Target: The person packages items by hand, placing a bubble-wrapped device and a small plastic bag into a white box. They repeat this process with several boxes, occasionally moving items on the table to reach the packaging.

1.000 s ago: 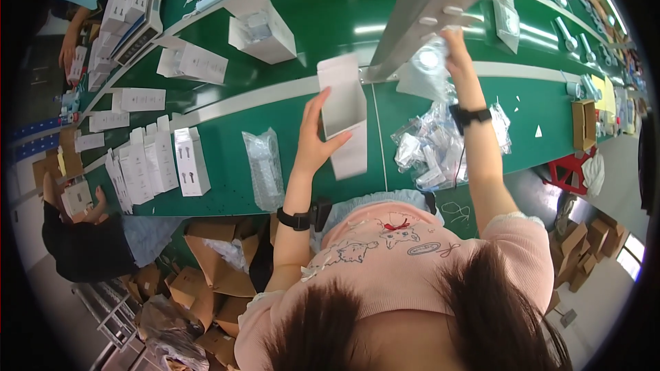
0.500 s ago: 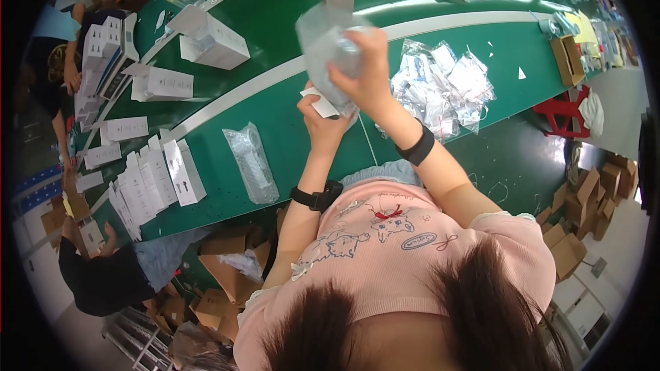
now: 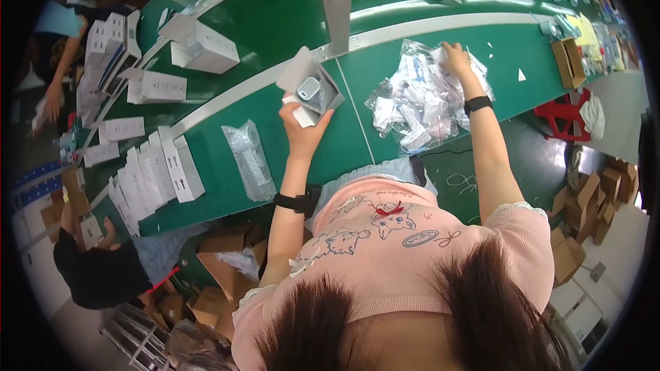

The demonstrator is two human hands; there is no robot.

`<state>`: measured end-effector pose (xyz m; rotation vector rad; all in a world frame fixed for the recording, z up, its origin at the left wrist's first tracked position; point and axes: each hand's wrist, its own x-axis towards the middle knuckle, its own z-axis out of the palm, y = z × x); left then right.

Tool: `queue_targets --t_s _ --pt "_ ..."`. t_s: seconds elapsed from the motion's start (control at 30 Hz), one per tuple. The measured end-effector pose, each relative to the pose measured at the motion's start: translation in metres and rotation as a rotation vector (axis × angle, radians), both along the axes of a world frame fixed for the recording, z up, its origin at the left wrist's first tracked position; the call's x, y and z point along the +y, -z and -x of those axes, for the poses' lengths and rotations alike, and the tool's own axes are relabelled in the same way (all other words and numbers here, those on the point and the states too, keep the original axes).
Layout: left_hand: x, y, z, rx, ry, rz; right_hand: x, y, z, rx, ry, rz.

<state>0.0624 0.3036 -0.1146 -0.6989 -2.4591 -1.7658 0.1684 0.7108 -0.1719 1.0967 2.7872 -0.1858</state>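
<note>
My left hand (image 3: 302, 134) is wrapped around a white cardboard box (image 3: 328, 99) with its flaps up, tilted so its mouth faces me. Inside the box shows a rounded grey-and-white device (image 3: 309, 89). Over to the right, my right hand (image 3: 457, 62) reaches into a heap of small clear plastic packets (image 3: 423, 106) with white contents. Its fingers are curled onto a packet at the heap's far side, and the fingertips are partly hidden. Left of the box, a bubble-wrap sleeve (image 3: 249, 161) lies on the green table (image 3: 350, 144).
Folded white boxes (image 3: 148, 182) stand in a row at the left, with open white boxes (image 3: 206, 51) beyond them. A metal post (image 3: 333, 7) rises behind the table's pale ledge. A small brown carton (image 3: 568, 62) sits far right. Other people (image 3: 96, 261) are at the left.
My right hand has moved right from above the box to the packet heap, and the blurred clear thing it held is gone from it. The box now tilts toward me; the heap has spread left.
</note>
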Motion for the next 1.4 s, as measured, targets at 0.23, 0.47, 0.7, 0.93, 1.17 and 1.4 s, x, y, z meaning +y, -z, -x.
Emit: queue_targets --t_s 0.23,0.47,0.7,0.93,1.17,1.4 --pt "0.008 -0.07 0.003 0.252 -0.007 0.166 -0.011 -0.031 -0.003 0.265 -0.181 0.139" --pt "0.004 -0.087 0.007 -0.11 0.006 0.465 -0.159 -0.163 0.052 1.295 -0.106 1.117" --pt "0.006 -0.084 0.01 0.031 0.062 0.382 -0.218 -0.16 0.082 1.078 -1.072 0.659" --pt "-0.004 -0.083 0.022 -0.089 -0.048 0.275 -0.221 -0.155 0.093 0.907 -1.261 0.561" --pt "-0.011 -0.076 0.028 -0.214 -0.017 0.219 -0.209 -0.172 0.099 0.452 -1.511 0.313" --pt "-0.027 -0.075 0.025 -0.334 -0.041 -0.148 -0.229 -0.141 0.093 0.793 -1.134 0.693"
